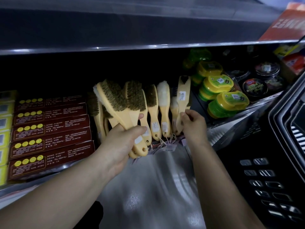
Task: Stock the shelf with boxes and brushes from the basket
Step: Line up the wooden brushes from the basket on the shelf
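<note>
My left hand (122, 144) grips a bundle of brushes (115, 100); my right hand (194, 124) pinches one brush (183, 96) (handle down). I see red boxes (49, 134) on the shelf (148, 176).

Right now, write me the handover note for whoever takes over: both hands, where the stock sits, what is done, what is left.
Left hand: grips a bundle of brushes by the handles, in front of the shelf.
Right hand: pinches the end brush, upright at the right end of the brush row.
Boxes: stacked on the shelf, left of the brushes.
Done: boxes and a row of brushes are shelved.
Left: place the held bundle. The basket stands at the right; its contents are out of view, so check it.
</note>
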Motion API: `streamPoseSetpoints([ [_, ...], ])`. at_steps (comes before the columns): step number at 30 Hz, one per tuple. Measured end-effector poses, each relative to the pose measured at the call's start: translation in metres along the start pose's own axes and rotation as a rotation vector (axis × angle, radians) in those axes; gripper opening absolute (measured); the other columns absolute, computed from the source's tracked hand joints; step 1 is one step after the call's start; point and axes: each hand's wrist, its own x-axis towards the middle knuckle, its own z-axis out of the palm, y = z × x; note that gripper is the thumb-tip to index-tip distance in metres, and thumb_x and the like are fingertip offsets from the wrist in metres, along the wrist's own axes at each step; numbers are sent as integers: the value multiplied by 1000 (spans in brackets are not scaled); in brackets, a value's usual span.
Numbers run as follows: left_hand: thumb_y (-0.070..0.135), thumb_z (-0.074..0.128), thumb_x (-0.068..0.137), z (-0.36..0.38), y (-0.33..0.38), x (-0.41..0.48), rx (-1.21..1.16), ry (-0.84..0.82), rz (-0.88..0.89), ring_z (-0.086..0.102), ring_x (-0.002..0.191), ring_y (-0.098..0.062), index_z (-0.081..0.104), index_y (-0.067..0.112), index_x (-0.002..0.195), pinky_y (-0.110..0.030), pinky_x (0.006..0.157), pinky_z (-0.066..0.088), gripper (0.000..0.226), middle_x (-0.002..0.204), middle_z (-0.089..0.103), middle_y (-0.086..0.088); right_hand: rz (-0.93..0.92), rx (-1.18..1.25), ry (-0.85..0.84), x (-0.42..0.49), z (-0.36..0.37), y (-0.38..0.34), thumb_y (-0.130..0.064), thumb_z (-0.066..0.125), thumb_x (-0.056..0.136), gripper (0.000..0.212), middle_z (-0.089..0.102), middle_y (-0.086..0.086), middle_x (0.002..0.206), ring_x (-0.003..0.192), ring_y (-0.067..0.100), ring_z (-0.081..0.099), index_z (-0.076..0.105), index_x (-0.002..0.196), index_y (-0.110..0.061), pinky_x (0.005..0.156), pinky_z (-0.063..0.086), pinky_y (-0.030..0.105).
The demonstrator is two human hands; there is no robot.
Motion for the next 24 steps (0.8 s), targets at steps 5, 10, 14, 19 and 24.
streamPoseSetpoints([
  [5,20,65,86,-1,-4,3,58,9,2,54,48,-15,60,15,110,-20,42,34,25,68,66,-4,-26,-186,-12,9,10,10,-18,48,96,27,67,12,106,99,26,60,63,114,-5,79,43,26],
  [10,22,66,85,0,-6,3,-11,28,-41,61,72,-26,63,8,108,-32,58,39,27,100,68,-25,-96,-223,-4,7,14,15,-15,47,95,32,62,14,112,95,23,58,55,125,-9,79,43,27],
  [14,17,62,86,4,-7,3,8,38,-41,54,53,-18,65,7,103,-26,50,29,20,80,60,-16,-113,-296,-20,8,18,17,-18,43,97,40,51,14,122,109,30,53,47,137,-14,96,45,40],
  [19,8,52,89,4,-6,4,-50,35,-59,58,72,-24,75,24,74,-35,63,37,32,86,70,-6,-148,-258,36,-5,13,7,-21,45,97,36,44,8,119,104,26,54,47,132,-11,85,43,28],
  [24,4,52,90,3,-6,5,-75,2,-66,64,86,-19,72,25,95,-29,58,51,29,96,74,-1,-180,108,-241,-54,11,-14,-27,53,94,13,68,-12,90,82,-1,61,67,96,-25,67,45,6],
])
